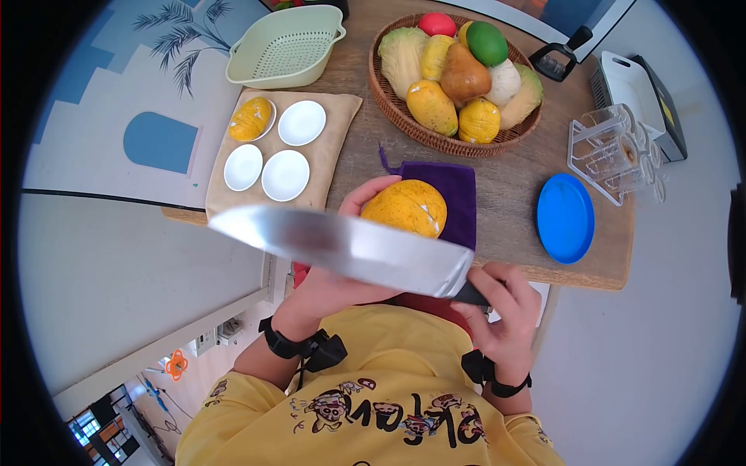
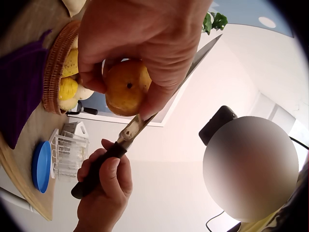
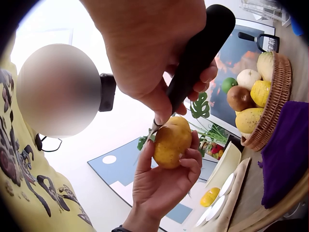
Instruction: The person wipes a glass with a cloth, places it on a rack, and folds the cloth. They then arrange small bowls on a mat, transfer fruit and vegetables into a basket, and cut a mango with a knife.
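A yellow, speckled mango [image 1: 408, 203] with white-marked cuts in its skin is held up in my left hand [image 1: 338, 287], fingers around its side. My right hand [image 1: 509, 311] grips the black handle of a broad kitchen knife [image 1: 342, 245]. The blade crosses in front of the mango in the head view and hides part of it and of the left hand. In the left wrist view the blade passes close by the left thumb, at the mango [image 2: 126, 89]. A purple cloth [image 1: 460, 194] lies on the table beyond the mango.
A wicker basket [image 1: 412, 128] of fruit stands at the back. Left of it are a pale green colander [image 1: 284, 46] and a tan mat [image 1: 334, 124] with white dishes, one bearing a scored yellow fruit [image 1: 250, 119]. A blue plate [image 1: 566, 219] and a glass rack [image 1: 594, 167] are right.
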